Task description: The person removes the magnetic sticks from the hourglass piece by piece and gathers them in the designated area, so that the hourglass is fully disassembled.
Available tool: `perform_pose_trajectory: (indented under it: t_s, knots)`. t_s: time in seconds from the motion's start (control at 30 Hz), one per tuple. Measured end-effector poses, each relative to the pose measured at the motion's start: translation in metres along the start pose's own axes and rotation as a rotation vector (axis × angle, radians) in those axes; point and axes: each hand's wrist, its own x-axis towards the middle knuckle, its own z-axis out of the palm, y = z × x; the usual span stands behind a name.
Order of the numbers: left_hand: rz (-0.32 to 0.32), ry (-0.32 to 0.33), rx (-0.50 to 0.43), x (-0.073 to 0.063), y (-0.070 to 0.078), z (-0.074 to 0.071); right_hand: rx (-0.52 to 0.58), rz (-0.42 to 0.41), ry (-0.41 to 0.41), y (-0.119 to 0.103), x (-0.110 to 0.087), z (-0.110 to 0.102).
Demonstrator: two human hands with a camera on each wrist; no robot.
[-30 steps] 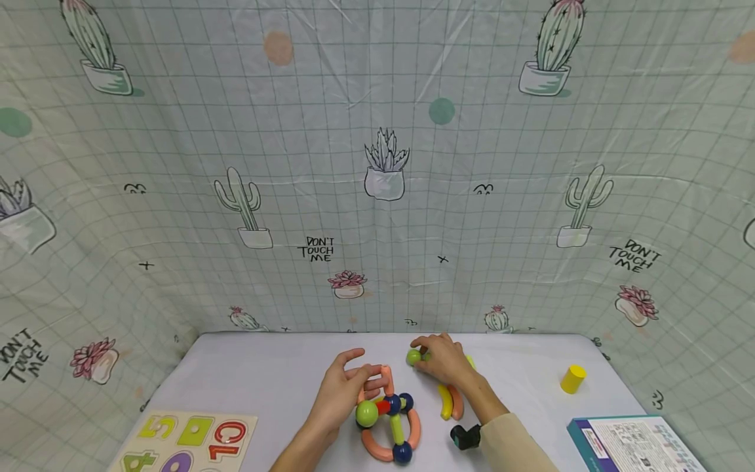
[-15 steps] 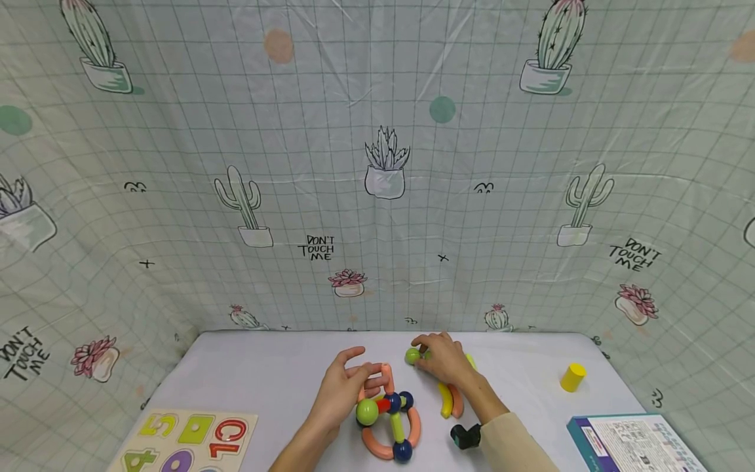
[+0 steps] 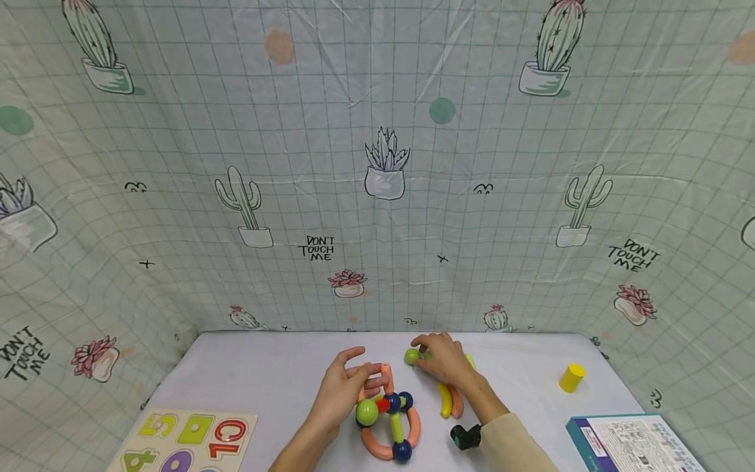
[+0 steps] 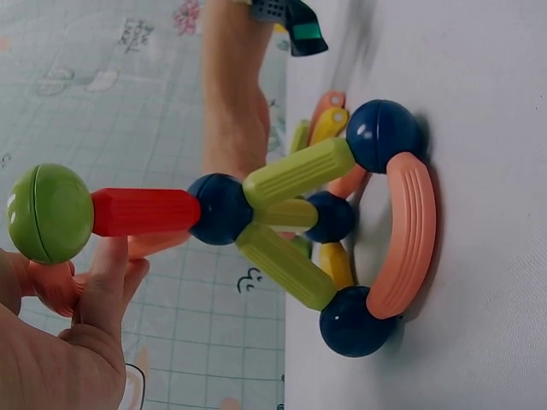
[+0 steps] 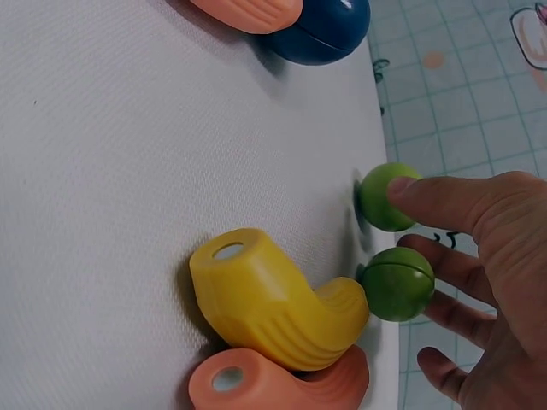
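My left hand (image 3: 339, 396) grips a curved salmon magnetic stick (image 3: 387, 379) at the top of a ball-and-stick model. The model has navy balls (image 4: 383, 137), lime sticks (image 4: 299, 171), a red stick (image 4: 145, 212) and a green ball (image 4: 49, 213). Its salmon base stick (image 4: 410, 239) lies on the table. Farther back, my right hand (image 3: 444, 359) pinches a green ball (image 5: 391, 198), thumb on its side; part of the forefinger is hidden behind it. A second green ball (image 5: 397, 284) sits close beside it, by the other fingers.
A curved yellow stick (image 3: 445, 401) and a salmon one (image 3: 457, 401) lie below my right wrist. A yellow cylinder (image 3: 572, 378) stands at right, above a teal-edged box (image 3: 634, 442). A number board (image 3: 189, 439) lies at left. Patterned cloth (image 3: 383, 262) hangs behind the table.
The green ball at my right fingertips has shifted very slightly left. Both hands and the model stay almost still.
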Motion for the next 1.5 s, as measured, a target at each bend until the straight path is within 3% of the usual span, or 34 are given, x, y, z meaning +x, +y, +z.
perform_pose_trajectory:
  t_s: [0.23, 0.37, 0.53, 0.7, 0.87, 1.0, 1.3, 1.5]
  knots:
    - [-0.004, 0.000, 0.002, 0.001, -0.001, 0.000, 0.033, 0.007, 0.010, -0.005, -0.002, -0.004]
    - [-0.006, 0.002, -0.010, 0.002, -0.001, 0.001, 0.145, -0.044, 0.029, -0.015, -0.002, -0.013]
    - [-0.005, -0.004, -0.005, 0.002, 0.000, 0.001, 0.348, -0.121, 0.054, -0.042, -0.014, -0.041]
    - [0.019, -0.014, 0.002, 0.002, 0.001, -0.001, 0.502, -0.175, -0.018, -0.063, -0.034, -0.055]
    - [0.037, -0.030, 0.011, 0.000, -0.001, -0.002, 0.503, -0.208, -0.153, -0.067, -0.048, -0.045]
    - [0.038, -0.046, 0.023, -0.001, -0.002, -0.002, 0.506, -0.214, -0.201, -0.067, -0.055, -0.035]
    - [0.037, -0.006, 0.142, -0.003, -0.003, -0.003, 0.528, -0.201, -0.202, -0.068, -0.059, -0.028]
    - [0.021, -0.013, 0.140, -0.002, -0.003, -0.004, 0.518, -0.188, -0.188, -0.068, -0.058, -0.026]
